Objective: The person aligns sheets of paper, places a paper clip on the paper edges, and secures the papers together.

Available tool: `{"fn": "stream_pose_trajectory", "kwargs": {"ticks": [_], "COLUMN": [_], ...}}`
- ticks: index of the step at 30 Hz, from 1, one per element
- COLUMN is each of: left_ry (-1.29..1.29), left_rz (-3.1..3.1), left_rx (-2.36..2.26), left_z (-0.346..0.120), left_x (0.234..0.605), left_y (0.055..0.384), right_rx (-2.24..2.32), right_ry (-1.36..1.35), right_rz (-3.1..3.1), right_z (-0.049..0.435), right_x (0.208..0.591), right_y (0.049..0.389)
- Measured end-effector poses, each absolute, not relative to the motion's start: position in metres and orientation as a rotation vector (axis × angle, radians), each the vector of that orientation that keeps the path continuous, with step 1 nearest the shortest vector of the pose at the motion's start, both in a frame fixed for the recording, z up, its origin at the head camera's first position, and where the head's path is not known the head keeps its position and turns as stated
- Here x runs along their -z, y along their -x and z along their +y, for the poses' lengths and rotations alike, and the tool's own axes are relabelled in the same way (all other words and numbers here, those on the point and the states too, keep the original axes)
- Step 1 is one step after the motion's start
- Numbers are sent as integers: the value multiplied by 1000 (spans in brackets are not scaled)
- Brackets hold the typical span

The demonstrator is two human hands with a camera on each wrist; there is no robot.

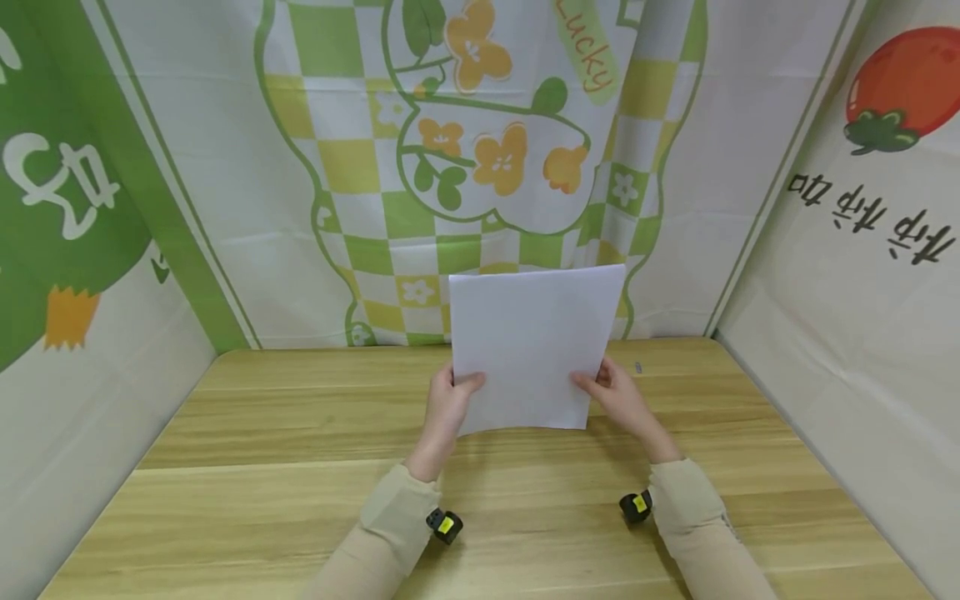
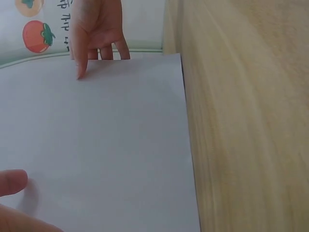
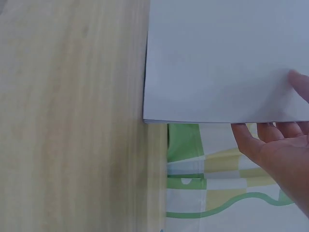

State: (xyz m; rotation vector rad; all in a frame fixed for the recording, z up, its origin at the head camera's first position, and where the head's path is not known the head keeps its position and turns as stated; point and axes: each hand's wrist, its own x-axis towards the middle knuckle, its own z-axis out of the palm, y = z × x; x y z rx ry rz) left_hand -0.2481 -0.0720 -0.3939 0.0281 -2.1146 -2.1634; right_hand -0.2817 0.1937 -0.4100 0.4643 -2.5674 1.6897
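A thin stack of white paper (image 1: 528, 342) is held up, tilted, over the wooden table, its layered edge showing at the corner in the right wrist view. My left hand (image 1: 447, 408) grips its left side, thumb on the front face and the other fingers behind. On the opposite side my right hand (image 1: 622, 402) pinches the paper the same way; in the right wrist view the fingertips of that hand (image 3: 280, 150) go under the edge. Only the thumb and part of the left hand (image 2: 19, 217) show at the lower left of the left wrist view.
The wooden table (image 1: 247, 467) spreads beneath both arms. A tiny grey piece (image 1: 638, 367) lies on it beyond the right hand. A patterned curtain (image 1: 360, 167) hangs behind the table, with printed cloth walls (image 1: 847, 333) on both sides. Black cameras (image 1: 446, 526) sit at the wrists.
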Motion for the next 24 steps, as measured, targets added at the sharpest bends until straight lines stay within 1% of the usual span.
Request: {"fn": "stream_pose_trajectory", "kwargs": {"ticks": [14, 24], "left_ry": [22, 52], "left_rz": [-2037, -1994], "left_rx": [2155, 2172], "left_z": [-71, -71], "left_x": [381, 368], "left_y": [250, 244], "right_rx": [-1696, -1743], "right_ry": [-487, -503], "right_rz": [-2363, -2277], "right_z": [189, 187], "right_x": [391, 382], "right_y": [278, 276]}}
